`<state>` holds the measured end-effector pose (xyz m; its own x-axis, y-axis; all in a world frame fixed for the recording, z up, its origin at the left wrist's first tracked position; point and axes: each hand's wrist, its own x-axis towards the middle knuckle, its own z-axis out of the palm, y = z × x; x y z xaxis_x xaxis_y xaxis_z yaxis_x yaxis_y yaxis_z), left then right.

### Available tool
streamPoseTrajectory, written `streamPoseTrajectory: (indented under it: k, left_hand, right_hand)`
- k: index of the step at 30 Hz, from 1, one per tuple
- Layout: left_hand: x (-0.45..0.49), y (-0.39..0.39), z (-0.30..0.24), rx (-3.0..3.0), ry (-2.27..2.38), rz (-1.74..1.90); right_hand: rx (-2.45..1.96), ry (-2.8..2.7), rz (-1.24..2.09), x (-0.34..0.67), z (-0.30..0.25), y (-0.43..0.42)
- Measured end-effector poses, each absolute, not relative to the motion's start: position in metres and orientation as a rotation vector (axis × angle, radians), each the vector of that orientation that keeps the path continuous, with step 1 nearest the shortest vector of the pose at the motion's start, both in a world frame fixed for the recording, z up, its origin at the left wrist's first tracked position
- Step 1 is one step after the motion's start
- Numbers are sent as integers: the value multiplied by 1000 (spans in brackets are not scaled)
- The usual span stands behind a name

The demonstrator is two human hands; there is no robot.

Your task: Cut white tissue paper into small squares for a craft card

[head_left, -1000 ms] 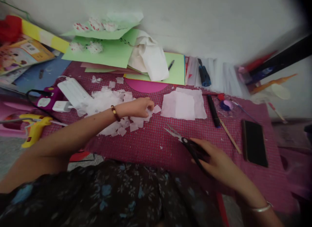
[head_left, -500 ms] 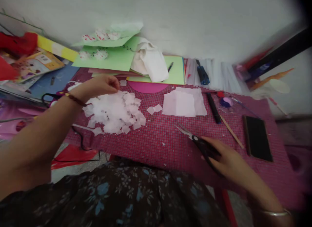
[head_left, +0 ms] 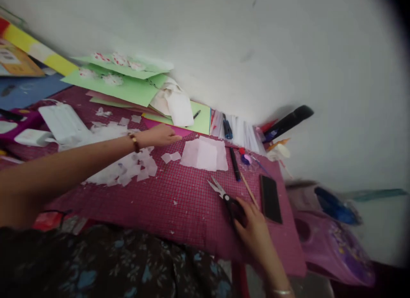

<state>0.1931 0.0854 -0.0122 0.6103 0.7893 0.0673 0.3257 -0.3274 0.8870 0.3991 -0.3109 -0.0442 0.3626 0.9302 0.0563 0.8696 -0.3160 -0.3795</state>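
My right hand (head_left: 254, 229) holds a pair of scissors (head_left: 226, 197) by its black handles, low over the table, the blades a little apart. My left hand (head_left: 160, 135) reaches across above the pile of small white paper squares (head_left: 128, 167), its fingers loosely curled with nothing visible in them. Just right of its fingertips lie stacked thin white paper sheets (head_left: 206, 155). Two loose paper squares (head_left: 171, 157) rest between pile and stack. My left forearm hides part of the pile.
A black marker (head_left: 235, 163), a wooden stick (head_left: 250, 191) and a dark phone-like slab (head_left: 271, 198) lie on the right. Green card sheets (head_left: 128, 86) with paper flowers stand at the back. A white power strip (head_left: 64, 123) is on the left. A wall closes the back.
My left hand has moved right, from the paper squares toward the white sheets. The view has turned to the right. My right hand still holds the scissors.
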Motion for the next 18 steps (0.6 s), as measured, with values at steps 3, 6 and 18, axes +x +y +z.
streamPoseTrajectory:
  k: [3,6,18]
  left_hand:
    - [227,88,-23,1847,793,354]
    - [245,85,-31,1729,706,174]
    - [224,18,15,1984,369,267]
  right_hand:
    - [-2326,-1514,182,400,-47,-318]
    - [-2336,-1466,173,395,-51,-323]
    - [-2274,-1319,254,390,-51,-325]
